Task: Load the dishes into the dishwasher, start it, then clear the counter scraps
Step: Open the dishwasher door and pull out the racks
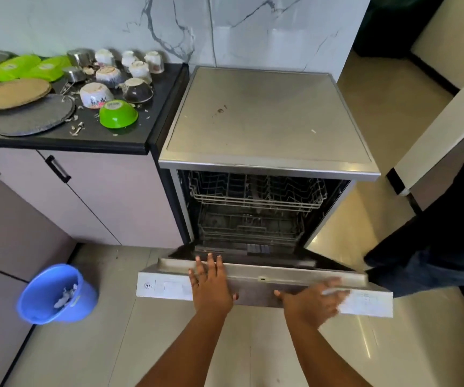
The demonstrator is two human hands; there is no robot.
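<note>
The dishwasher (267,113) stands open, its door (281,275) lowered toward me. My left hand (211,286) lies flat on the door's top edge with straight fingers. My right hand (313,298), blurred, rests on the door's front panel further right. Inside, the upper rack (256,191) and lower rack (250,227) hold no dishes. On the black counter (113,141) at the left sit upturned bowls, among them a green bowl (118,113), several cups, green plates (27,68), a woven plate (12,93) and a grey plate (31,114), with food scraps (76,129) scattered between.
A blue bucket (55,294) with white scraps inside stands on the floor at the left. Cabinet doors with black handles (58,169) run under the counter. A person's dark trouser leg (431,244) stands at the right of the door.
</note>
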